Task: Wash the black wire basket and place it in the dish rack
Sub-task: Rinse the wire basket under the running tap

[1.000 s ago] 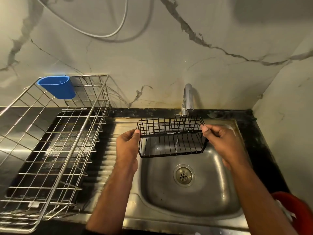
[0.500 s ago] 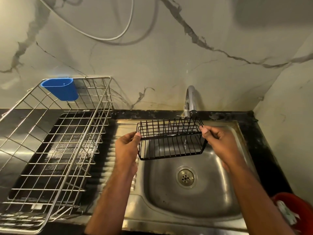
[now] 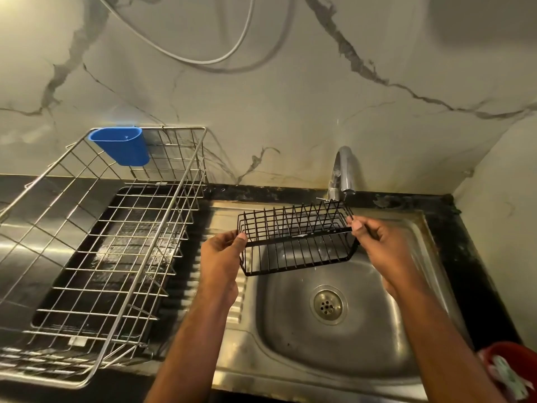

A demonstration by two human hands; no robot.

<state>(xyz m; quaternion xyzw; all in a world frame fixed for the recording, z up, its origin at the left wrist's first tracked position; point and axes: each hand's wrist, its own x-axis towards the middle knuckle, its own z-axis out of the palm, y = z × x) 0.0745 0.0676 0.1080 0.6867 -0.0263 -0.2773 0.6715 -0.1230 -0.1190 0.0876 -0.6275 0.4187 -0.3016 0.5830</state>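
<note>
The black wire basket (image 3: 296,239) hangs in the air over the far half of the steel sink (image 3: 334,338), just below and in front of the tap (image 3: 343,173). My left hand (image 3: 220,257) pinches its left end at the rim. My right hand (image 3: 380,242) grips the rim at its right end. The basket is tilted slightly, right end higher. I cannot tell whether water runs from the tap. The large steel wire dish rack (image 3: 96,245) stands on the counter left of the sink, nothing lying inside it.
A blue plastic cup holder (image 3: 122,145) hangs on the rack's far rim. The sink drain (image 3: 327,305) lies below the basket. A red container (image 3: 508,370) sits at the bottom right corner. A marble wall with a white hose rises behind.
Both hands and the basket have shifted a little to the left and slightly up over the sink. The grip on both ends is unchanged.
</note>
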